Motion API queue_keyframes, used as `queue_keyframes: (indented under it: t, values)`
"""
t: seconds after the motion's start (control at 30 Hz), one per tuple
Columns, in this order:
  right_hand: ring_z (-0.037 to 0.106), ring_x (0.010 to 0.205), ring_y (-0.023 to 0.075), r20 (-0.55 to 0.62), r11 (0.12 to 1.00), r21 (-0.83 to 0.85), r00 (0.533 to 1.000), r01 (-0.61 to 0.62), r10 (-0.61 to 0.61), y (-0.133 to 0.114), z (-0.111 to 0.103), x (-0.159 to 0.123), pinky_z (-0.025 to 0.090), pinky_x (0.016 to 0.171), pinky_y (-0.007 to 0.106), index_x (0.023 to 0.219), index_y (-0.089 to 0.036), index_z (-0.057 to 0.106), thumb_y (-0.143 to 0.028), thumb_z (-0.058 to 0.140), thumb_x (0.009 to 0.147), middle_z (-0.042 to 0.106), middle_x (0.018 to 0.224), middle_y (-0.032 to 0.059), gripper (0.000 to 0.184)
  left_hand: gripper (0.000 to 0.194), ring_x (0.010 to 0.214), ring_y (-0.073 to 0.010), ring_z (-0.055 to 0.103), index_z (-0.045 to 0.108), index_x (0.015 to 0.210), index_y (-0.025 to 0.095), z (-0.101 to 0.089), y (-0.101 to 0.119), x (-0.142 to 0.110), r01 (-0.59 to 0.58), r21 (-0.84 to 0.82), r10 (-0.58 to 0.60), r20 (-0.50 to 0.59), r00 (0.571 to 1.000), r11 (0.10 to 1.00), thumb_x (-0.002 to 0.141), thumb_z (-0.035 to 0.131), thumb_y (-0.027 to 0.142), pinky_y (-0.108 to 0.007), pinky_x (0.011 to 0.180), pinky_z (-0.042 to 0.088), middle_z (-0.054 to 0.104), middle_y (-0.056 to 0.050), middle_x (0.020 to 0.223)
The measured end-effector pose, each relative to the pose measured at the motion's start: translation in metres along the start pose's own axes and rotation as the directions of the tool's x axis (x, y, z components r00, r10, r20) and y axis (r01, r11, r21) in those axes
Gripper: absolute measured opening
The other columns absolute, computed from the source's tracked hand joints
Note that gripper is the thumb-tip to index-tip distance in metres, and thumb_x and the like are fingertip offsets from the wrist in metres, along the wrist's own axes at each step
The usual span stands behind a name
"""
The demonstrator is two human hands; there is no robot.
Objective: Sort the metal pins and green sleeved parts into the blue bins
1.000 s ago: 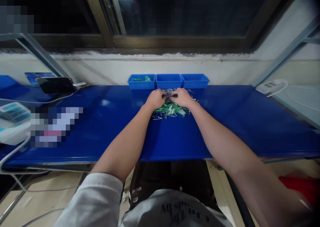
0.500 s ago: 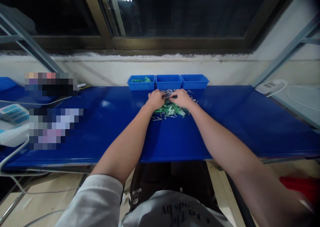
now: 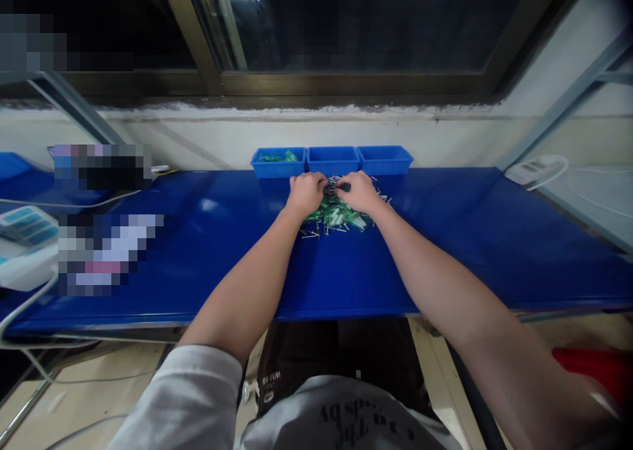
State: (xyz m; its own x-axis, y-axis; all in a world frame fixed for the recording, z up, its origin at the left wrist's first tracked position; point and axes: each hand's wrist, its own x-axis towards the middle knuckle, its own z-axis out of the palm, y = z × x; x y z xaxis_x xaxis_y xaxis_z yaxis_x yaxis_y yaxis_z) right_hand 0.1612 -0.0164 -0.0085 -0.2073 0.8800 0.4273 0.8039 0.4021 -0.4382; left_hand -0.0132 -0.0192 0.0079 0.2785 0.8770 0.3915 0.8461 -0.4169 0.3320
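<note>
Here, nearest me, my left hand (image 3: 306,193) and right hand (image 3: 359,192) are curled close together over a heap of green pieces and metal pins (image 3: 337,215) on the blue table (image 3: 198,252); I cannot tell what they pinch. Beyond sit three blue bins (image 3: 332,160).

Head-worn view, forward and down, over blue worktable (image 3: 445,239)
</note>
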Motion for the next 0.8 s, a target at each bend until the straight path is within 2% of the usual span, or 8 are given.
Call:
queue_keyframes:
  t: [0.1, 0.27, 0.43, 0.57, 0.7, 0.8]
  values:
    - [0.060, 0.100, 0.0286, -0.057, 0.999, 0.051, 0.998, 0.011, -0.008, -0.005, -0.003, -0.002, 0.045, 0.097, 0.048, 0.098, -0.021, 0.076, -0.030, 0.064, 0.085, 0.074, 0.100, 0.0087, 0.020, 0.025, 0.098, -0.0243, 0.067, 0.073, 0.099, 0.018, -0.002, 0.001, 0.001, -0.001, -0.143, -0.009, -0.064, 0.998, 0.990, 0.095, 0.049, 0.021, -0.035, 0.091, 0.048, 0.075, -0.009, 0.102]
    - [0.065, 0.091, 0.0234, 0.016, 0.969, 0.226, 0.994, 0.099, -0.106, -0.012, -0.007, -0.005, 0.049, 0.089, 0.039, 0.093, -0.021, 0.076, -0.027, 0.061, 0.086, 0.077, 0.096, 0.0054, 0.017, 0.024, 0.090, -0.0204, 0.067, 0.072, 0.098, 0.016, -0.001, 0.001, 0.003, 0.036, -0.293, -0.075, -0.121, 0.990, 0.956, 0.095, 0.049, 0.025, -0.031, 0.088, 0.050, 0.075, -0.007, 0.098]
    - [0.068, 0.084, 0.0222, -0.064, 0.936, 0.351, 0.998, 0.027, -0.005, -0.009, -0.005, -0.002, 0.052, 0.084, 0.037, 0.086, -0.018, 0.074, -0.029, 0.059, 0.086, 0.076, 0.087, 0.0062, 0.018, 0.026, 0.086, -0.0197, 0.067, 0.071, 0.097, 0.015, 0.001, -0.002, 0.005, 0.038, -0.380, -0.083, -0.105, 0.991, 0.924, 0.096, 0.049, 0.030, -0.031, 0.084, 0.052, 0.075, -0.007, 0.093]
    - [0.069, 0.080, 0.0211, -0.115, 0.841, 0.541, 0.989, -0.011, 0.087, -0.004, -0.004, 0.003, 0.054, 0.080, 0.037, 0.088, -0.016, 0.072, -0.027, 0.063, 0.079, 0.075, 0.084, 0.0067, 0.016, 0.025, 0.084, -0.0194, 0.067, 0.071, 0.089, 0.015, 0.000, -0.002, 0.004, 0.052, -0.362, -0.095, -0.101, 0.990, 0.931, 0.095, 0.050, 0.028, -0.031, 0.083, 0.052, 0.075, -0.007, 0.089]
    - [0.068, 0.081, 0.0213, -0.096, 0.768, 0.638, 0.983, -0.061, 0.158, -0.004, -0.006, 0.005, 0.055, 0.078, 0.038, 0.082, -0.018, 0.072, -0.029, 0.073, 0.068, 0.074, 0.082, 0.0049, 0.017, 0.023, 0.084, -0.0193, 0.067, 0.071, 0.090, 0.016, -0.001, -0.001, 0.003, 0.069, -0.343, -0.107, -0.091, 0.990, 0.937, 0.095, 0.052, 0.027, -0.030, 0.083, 0.051, 0.075, -0.005, 0.089]
    - [0.067, 0.080, 0.0214, -0.075, 0.716, 0.692, 0.977, -0.094, 0.200, -0.004, -0.008, 0.004, 0.055, 0.077, 0.039, 0.080, -0.019, 0.072, -0.031, 0.074, 0.066, 0.074, 0.079, 0.0035, 0.019, 0.022, 0.087, -0.0197, 0.067, 0.072, 0.094, 0.016, 0.000, 0.000, 0.003, 0.075, -0.319, -0.103, -0.069, 0.992, 0.945, 0.095, 0.052, 0.026, -0.030, 0.084, 0.051, 0.076, -0.006, 0.092]
